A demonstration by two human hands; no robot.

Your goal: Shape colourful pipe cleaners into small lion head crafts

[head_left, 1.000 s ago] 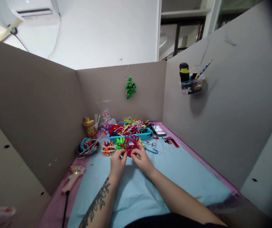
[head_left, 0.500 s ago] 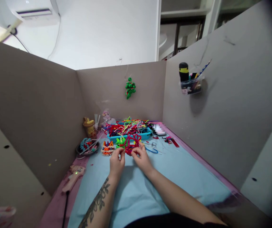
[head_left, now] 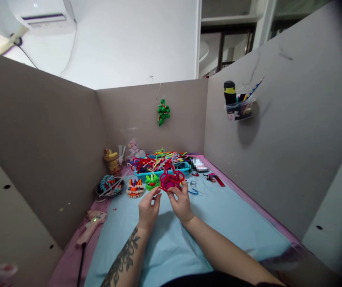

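Well out from the near left of the turquoise tray lies a pink glue gun. In front of the tray, the left hand has its thumb and forefinger close together by the lower left edge of a red looped piece; whether they pinch it, I cannot tell. The right hand pinches the piece's lower edge, holding it up before the tray's right half. At the tray's left front sits an orange-and-cream piece, with a green figure beside it, closer to the tray's middle. A dark bowl stands left of the tray. Colourful fuzzy stems heap the tray, and a green ornament hangs beyond it.
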